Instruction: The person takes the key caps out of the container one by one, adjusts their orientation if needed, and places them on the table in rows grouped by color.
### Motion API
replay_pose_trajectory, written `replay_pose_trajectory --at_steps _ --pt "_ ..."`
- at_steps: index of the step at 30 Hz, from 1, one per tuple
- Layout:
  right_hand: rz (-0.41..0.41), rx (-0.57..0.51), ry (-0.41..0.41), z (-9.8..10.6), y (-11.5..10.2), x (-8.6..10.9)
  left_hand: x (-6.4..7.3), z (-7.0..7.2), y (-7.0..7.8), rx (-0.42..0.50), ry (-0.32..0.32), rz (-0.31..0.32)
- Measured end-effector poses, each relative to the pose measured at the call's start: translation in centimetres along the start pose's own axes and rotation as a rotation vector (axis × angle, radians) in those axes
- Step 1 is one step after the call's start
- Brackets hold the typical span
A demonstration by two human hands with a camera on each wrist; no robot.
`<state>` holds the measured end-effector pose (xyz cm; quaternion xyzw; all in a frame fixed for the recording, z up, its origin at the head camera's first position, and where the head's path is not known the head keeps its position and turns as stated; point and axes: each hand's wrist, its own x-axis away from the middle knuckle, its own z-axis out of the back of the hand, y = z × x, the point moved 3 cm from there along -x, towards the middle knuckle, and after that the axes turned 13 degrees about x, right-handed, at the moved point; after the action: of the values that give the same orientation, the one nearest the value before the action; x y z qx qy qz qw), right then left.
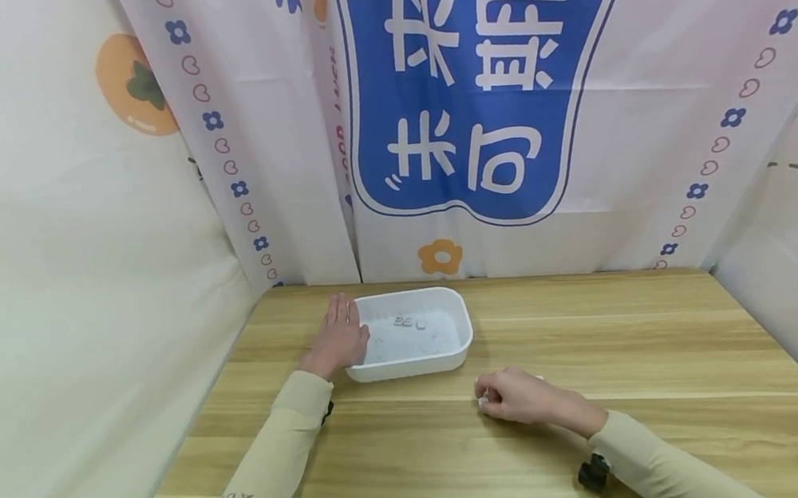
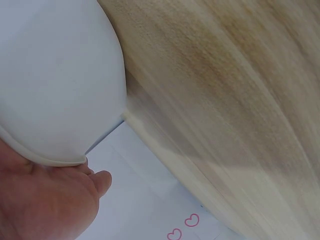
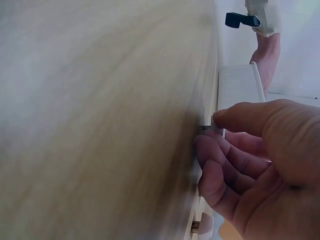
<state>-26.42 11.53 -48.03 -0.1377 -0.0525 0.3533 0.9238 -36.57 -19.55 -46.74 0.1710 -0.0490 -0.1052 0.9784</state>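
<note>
A white plastic tub stands toward the back of the wooden table, with a few small pale square pieces on its floor. My left hand rests on the tub's left rim, fingers stretched forward and thumb over the inner side. In the left wrist view the hand lies along the rim, off the outer wall. To the right of the tub, low over the tabletop, my right hand pinches a small whitish piece between thumb and fingers. The fingers partly hide it in the right wrist view.
Another small pale piece shows just behind the right hand, and a pale piece appears at the bottom of the right wrist view. A printed cloth hangs behind the table's back edge. A plain cloth borders the left side.
</note>
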Motion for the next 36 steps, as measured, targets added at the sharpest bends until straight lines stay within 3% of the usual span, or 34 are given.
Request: replay_pose_trajectory --at_steps 17,26,36 --pt "-0.005 -0.048 -0.029 1.5 0.5 -0.4 -0.1 0.0 -0.2 0.010 -0.010 0.020" --pt "0.006 -0.071 0.057 3.6 0.7 -1.4 0.0 0.1 -0.1 0.005 -0.018 0.024" --pt "-0.001 -0.150 0.089 4.6 0.6 -3.4 0.2 0.4 0.2 0.009 -0.032 0.020"
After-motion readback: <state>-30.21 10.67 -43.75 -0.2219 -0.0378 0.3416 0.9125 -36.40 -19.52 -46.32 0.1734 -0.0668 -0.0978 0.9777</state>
